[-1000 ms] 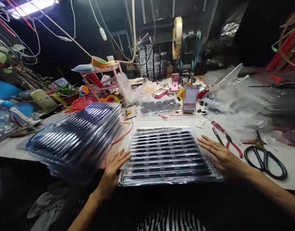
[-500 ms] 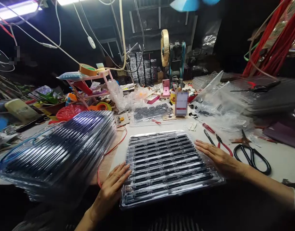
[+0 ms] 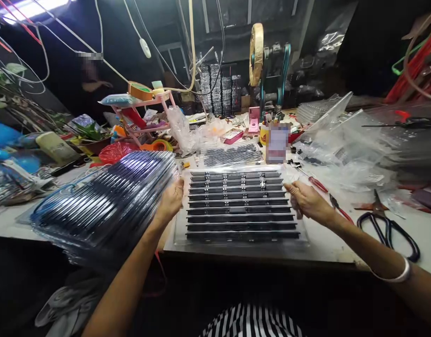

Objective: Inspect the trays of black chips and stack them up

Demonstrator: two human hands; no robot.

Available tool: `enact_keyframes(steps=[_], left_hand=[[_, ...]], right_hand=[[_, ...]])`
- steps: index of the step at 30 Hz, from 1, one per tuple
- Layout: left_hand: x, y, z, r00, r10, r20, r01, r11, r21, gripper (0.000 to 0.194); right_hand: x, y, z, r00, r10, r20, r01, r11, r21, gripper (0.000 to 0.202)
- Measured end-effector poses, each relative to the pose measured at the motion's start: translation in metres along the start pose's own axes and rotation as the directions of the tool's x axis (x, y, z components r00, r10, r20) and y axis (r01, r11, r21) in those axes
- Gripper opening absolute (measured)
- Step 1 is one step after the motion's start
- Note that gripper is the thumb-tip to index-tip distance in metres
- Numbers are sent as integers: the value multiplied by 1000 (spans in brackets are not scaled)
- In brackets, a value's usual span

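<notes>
Hands moved forward, tray strips left-to-right

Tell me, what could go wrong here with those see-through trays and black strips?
The left hand and right hand grip the clear plastic at opposite sides; an uneven lift might jostle the black strips.
The stack of trays juts over the front of the table, beside the left forearm; a bump could perhaps topple it.
The scissors lie close to the right forearm and might get knocked.

Stack left of tray (scissors right)
</notes>
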State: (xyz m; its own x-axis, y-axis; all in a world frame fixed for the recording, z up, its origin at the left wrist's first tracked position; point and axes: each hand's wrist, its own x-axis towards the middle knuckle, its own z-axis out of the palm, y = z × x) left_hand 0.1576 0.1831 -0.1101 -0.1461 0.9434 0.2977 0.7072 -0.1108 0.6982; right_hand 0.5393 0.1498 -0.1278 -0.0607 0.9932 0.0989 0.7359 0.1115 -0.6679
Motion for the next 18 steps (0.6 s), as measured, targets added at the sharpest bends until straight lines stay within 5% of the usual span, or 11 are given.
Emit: enact_keyframes(steps=[3, 8, 11, 15, 18], left_hand=[[1, -17, 17, 980, -109, 165, 68, 969, 236, 37], [-3, -16, 35, 963, -143, 230, 4, 857, 515, 47], [-14, 0, 43, 951, -16, 310, -167, 814, 556, 56], [-29, 19, 61, 837, 147, 527, -433, 767, 473, 57], [-33, 24, 67, 777, 178, 604, -520, 722, 456, 67]], right_hand=[[-5, 11, 14, 995, 79, 69, -67, 985, -157, 53], [-9, 19, 24, 996, 87, 11, -72, 886, -459, 59], [-8, 10, 28, 998, -55, -2, 46, 842, -537, 56], [0, -5, 38, 950, -263, 167, 311, 789, -530, 48], [9, -15, 48, 894, -312, 321, 436, 767, -471, 61]])
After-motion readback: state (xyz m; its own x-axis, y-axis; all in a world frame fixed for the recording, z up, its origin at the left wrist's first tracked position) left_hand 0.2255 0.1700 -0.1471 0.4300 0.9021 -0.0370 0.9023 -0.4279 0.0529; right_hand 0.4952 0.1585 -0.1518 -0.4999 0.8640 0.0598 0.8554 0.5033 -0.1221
